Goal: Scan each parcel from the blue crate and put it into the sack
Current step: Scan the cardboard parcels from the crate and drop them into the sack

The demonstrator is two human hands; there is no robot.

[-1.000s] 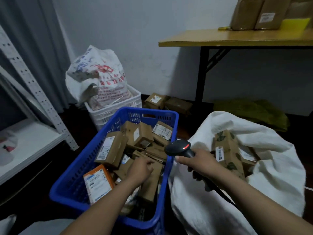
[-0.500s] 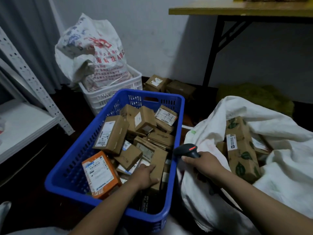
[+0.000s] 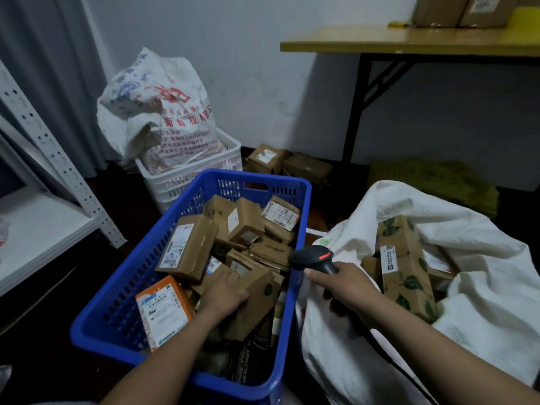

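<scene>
Fingers (image 3: 233, 283) of the left hand (image 3: 225, 295) curl round a brown parcel (image 3: 258, 299) in the blue crate (image 3: 117, 302), low in the middle of the frame. Fingers of the right hand (image 3: 347, 287) grip the black scanner (image 3: 314, 258) just right of the crate's rim, above the white sack (image 3: 482, 287) at the lower right. A box with green leaves (image 3: 406, 276) lies in the sack.
</scene>
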